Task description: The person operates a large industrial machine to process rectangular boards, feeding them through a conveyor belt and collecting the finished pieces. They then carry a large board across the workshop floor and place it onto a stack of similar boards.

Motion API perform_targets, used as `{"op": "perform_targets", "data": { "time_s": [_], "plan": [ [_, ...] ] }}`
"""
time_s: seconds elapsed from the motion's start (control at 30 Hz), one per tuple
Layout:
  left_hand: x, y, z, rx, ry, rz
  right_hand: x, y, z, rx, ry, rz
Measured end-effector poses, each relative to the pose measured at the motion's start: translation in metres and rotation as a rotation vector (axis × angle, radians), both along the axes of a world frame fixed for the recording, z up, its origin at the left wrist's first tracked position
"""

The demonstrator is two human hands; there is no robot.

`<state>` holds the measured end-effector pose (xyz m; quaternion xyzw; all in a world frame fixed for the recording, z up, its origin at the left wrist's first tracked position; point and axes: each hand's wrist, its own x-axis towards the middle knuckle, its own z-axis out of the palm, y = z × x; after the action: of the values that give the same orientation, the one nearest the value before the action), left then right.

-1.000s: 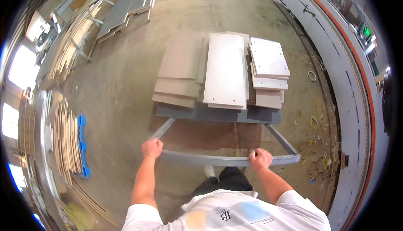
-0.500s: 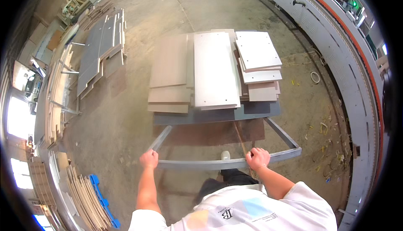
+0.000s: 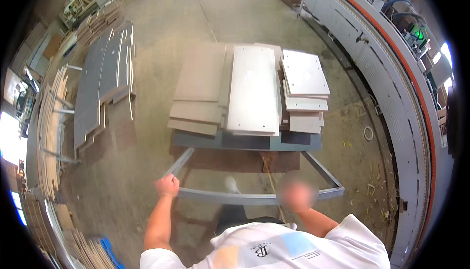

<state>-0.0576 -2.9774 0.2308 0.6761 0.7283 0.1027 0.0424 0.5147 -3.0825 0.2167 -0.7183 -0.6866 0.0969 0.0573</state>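
My left hand (image 3: 167,186) is closed around the left corner of the grey metal handle frame (image 3: 230,199) of a cart. Farther along the same bar, to the right, lies my right hand (image 3: 295,193); a blur covers its fingers, so its grip cannot be made out. Beyond the handle, the cart carries a dark grey board (image 3: 220,141) at the bottom. On top are a long white panel (image 3: 252,90) in the middle, beige panels (image 3: 199,80) on the left, and a stack of smaller white panels (image 3: 305,73) with holes on the right.
Grey panels (image 3: 105,68) and a rack of pale boards (image 3: 51,137) stand on the left. A long grey machine (image 3: 372,68) with an orange stripe runs along the right. A white ring (image 3: 368,133) and yellowish scraps (image 3: 370,189) lie on the floor beside it.
The white ring and the machine have slid nearer in view as I and the cart move forward. My feet have shifted in a step. The right hand, seen wrapped on the bar before, is now blurred.
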Motion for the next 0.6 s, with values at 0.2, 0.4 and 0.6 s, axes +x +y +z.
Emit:
{"op": "perform_targets", "data": {
  "time_s": [0.2,0.4,0.6],
  "plan": [
    [-0.001,0.211,-0.006,-0.064,0.089,0.035,0.008,0.164,-0.067,0.031,0.002,-0.032],
    [0.003,0.417,0.006,-0.137,0.077,0.005,0.000,0.355,-0.053,-0.069,0.130,-0.167],
    [0.006,0.600,0.004,-0.157,0.114,-0.047,-0.011,0.530,-0.014,0.047,0.194,-0.235]
  ]
}}
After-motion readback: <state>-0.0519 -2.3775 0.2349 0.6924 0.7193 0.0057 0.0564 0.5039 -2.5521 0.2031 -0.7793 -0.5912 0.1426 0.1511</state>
